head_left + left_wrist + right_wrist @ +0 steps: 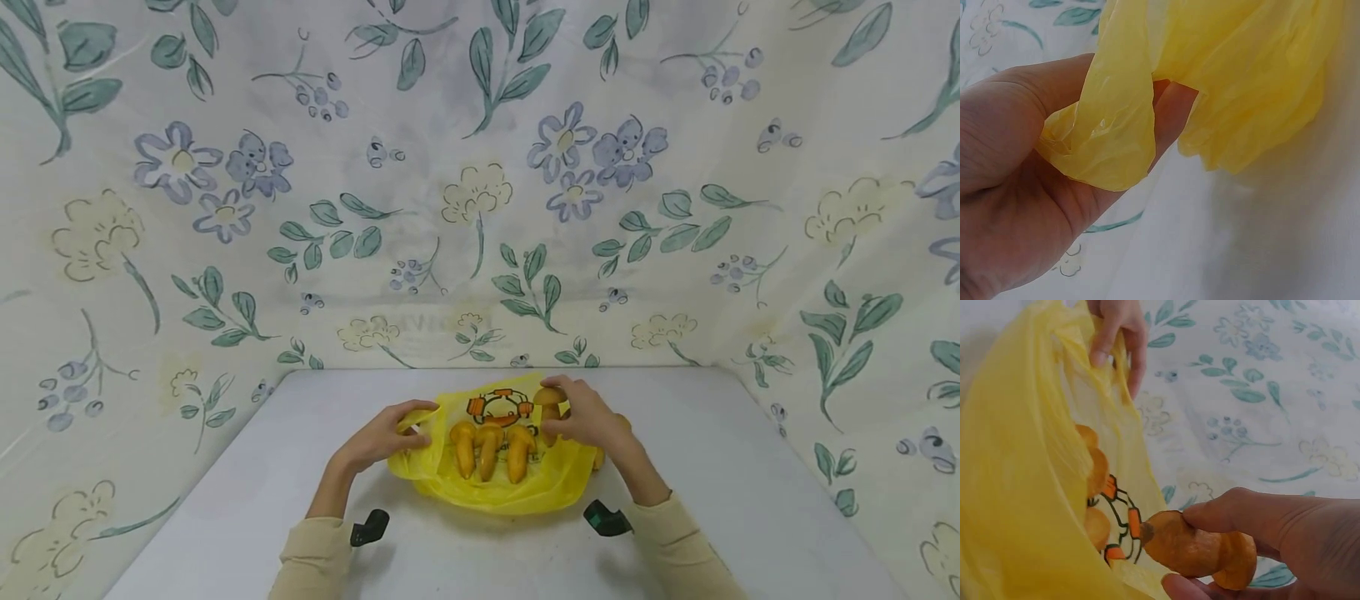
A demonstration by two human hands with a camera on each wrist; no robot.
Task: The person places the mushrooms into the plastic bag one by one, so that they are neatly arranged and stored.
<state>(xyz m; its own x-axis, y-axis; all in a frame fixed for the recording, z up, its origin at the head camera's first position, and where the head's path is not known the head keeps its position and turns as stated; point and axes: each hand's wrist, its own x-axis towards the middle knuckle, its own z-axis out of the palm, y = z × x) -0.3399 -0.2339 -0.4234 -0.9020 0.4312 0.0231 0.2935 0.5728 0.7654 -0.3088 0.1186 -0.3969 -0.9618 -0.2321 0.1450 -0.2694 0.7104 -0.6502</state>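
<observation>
A yellow plastic bag (498,498) lies spread in front of me with a duck print. Several orange-brown, squash-shaped pieces (517,467) rest at its mouth, against the printed side. My left hand (386,433) holds the bag by a handle loop (1116,137), the plastic draped between thumb and fingers. My right hand (588,414) grips another orange-brown squash-shaped piece (1182,544) between thumb and fingers. That piece has a rounded body, a narrow waist and a dark tip pointing at the bag's printed side.
More orange-brown pieces (622,422) show beside the bag, partly behind my right wrist. They stand on a white table (480,567). A flower-patterned sheet (480,250) rises behind and at both sides. Black wrist mounts (370,527) show near both sleeves.
</observation>
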